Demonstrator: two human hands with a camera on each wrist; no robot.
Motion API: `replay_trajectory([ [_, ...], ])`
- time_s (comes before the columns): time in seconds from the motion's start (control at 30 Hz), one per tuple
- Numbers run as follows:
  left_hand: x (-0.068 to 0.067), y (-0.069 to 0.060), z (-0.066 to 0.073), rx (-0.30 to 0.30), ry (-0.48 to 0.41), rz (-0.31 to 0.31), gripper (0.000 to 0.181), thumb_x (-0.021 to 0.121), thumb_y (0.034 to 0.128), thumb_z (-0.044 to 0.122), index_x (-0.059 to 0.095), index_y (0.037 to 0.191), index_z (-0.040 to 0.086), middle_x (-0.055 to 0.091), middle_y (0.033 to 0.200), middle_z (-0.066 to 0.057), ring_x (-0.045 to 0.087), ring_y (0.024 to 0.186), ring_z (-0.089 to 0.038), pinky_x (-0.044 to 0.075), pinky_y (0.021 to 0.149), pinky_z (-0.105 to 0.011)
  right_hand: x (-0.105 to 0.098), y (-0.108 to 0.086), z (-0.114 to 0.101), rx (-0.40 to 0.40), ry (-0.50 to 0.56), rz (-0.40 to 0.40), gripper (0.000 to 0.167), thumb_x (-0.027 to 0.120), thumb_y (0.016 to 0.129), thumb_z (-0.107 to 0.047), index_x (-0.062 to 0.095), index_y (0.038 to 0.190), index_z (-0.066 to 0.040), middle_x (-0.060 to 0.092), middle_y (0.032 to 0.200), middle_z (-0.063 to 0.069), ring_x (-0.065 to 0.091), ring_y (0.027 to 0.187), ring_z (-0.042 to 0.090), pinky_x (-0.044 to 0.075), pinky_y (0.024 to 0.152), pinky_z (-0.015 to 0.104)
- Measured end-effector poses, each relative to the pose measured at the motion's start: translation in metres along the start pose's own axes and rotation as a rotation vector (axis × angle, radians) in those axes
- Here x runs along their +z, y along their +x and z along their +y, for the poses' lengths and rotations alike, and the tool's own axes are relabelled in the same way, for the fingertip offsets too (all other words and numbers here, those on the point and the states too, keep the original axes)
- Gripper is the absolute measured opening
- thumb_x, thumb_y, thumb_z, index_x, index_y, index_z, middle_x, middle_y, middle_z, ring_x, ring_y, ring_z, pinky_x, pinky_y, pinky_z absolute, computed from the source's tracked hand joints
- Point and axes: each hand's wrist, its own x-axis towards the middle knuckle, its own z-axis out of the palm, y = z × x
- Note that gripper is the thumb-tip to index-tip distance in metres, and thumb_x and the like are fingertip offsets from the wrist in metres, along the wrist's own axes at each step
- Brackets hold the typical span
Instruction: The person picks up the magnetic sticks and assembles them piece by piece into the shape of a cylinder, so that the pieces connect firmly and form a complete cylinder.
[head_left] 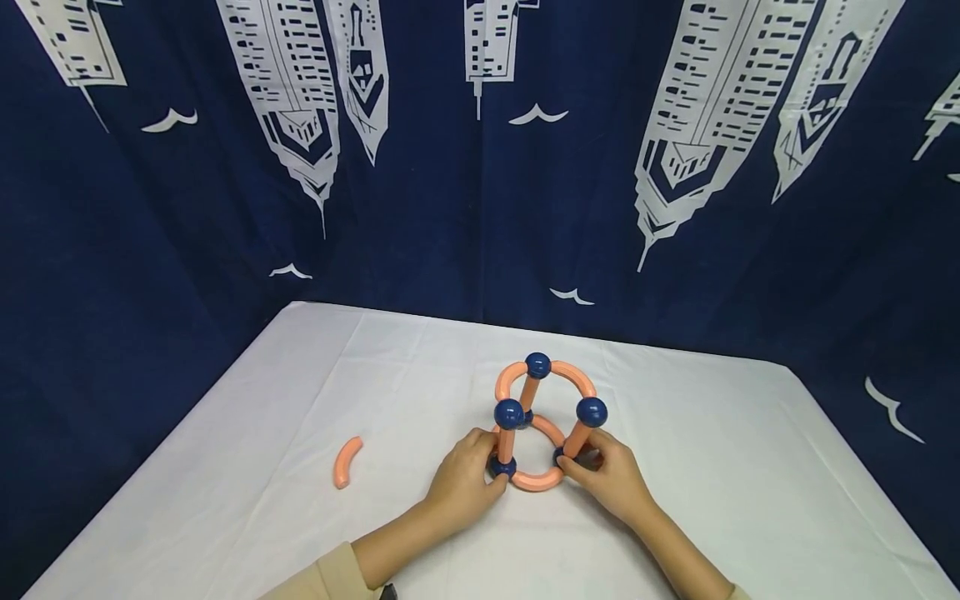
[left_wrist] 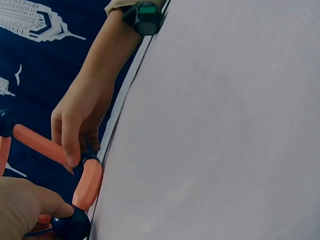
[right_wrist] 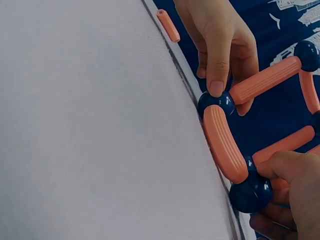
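Note:
A frame of orange rods and blue balls stands on the white-covered table. Curved rods (head_left: 537, 482) run between its lower balls, and straight rods (head_left: 507, 446) rise to three upper balls (head_left: 592, 412). Two curved rods join the back upper ball (head_left: 537, 365) to the two front ones. My left hand (head_left: 463, 482) grips the lower left ball (head_left: 502, 467), thumb in front and fingers behind. At the lower right ball (right_wrist: 251, 192), my right hand (head_left: 613, 479) pinches with thumb and fingers beside the upright. Part of that ball is hidden by the hand.
One loose curved orange rod (head_left: 347, 462) lies to the left, apart from the frame. The white tablecloth (head_left: 247, 433) reaches back to a dark blue curtain (head_left: 480, 208) printed with white buildings and birds. A dark device (left_wrist: 145, 17) sits on my right wrist.

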Motion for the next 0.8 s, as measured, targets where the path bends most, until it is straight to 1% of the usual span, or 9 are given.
replay_trajectory([
  [0.2,-0.003,0.005,-0.006,-0.035,-0.009,-0.018,0.035,0.077,0.0800,0.012,0.064,0.112,0.003,0.059,0.095,-0.003,0.059,0.084,-0.015,0.050,0.075,-0.031,-0.003,-0.002,-0.003,-0.001,-0.021,-0.030,0.019,0.082,0.077,-0.015,0.067,0.087,-0.018,0.061,0.084,-0.010,0.058,0.076,0.011,0.049,0.066,0.027],
  [0.4,-0.006,0.008,-0.010,-0.069,-0.012,-0.018,0.032,0.076,0.0809,0.014,0.064,0.108,0.005,0.058,0.094,-0.002,0.058,0.082,-0.015,0.050,0.073,-0.031,-0.003,-0.005,-0.007,-0.010,-0.027,-0.062,0.019,0.082,0.077,-0.017,0.067,0.088,-0.019,0.059,0.080,-0.011,0.055,0.071,0.010,0.046,0.062,0.025],
  [0.5,-0.006,0.010,-0.012,-0.076,-0.007,-0.014,0.032,0.076,0.0802,0.013,0.064,0.108,0.003,0.058,0.093,-0.003,0.058,0.081,-0.015,0.050,0.072,-0.031,-0.003,-0.007,-0.011,-0.024,-0.022,-0.079,0.020,0.083,0.076,-0.017,0.066,0.087,-0.020,0.057,0.077,-0.010,0.053,0.068,0.010,0.046,0.059,0.025],
  [0.63,-0.007,0.013,-0.015,-0.086,-0.023,-0.005,0.031,0.075,0.0791,0.011,0.064,0.107,0.002,0.058,0.093,-0.005,0.059,0.081,-0.016,0.050,0.074,-0.032,-0.001,-0.010,-0.015,-0.071,-0.025,-0.088,0.021,0.082,0.076,-0.016,0.066,0.088,-0.020,0.057,0.076,-0.010,0.053,0.067,0.009,0.047,0.059,0.025],
  [0.8,-0.008,0.018,-0.019,-0.107,-0.054,0.003,0.029,0.074,0.0787,0.009,0.065,0.105,0.000,0.058,0.092,-0.005,0.059,0.082,-0.018,0.050,0.074,-0.032,0.002,-0.012,-0.018,-0.124,-0.024,-0.080,0.024,0.083,0.075,-0.013,0.067,0.093,-0.018,0.058,0.079,-0.013,0.053,0.068,0.007,0.047,0.059,0.025],
])
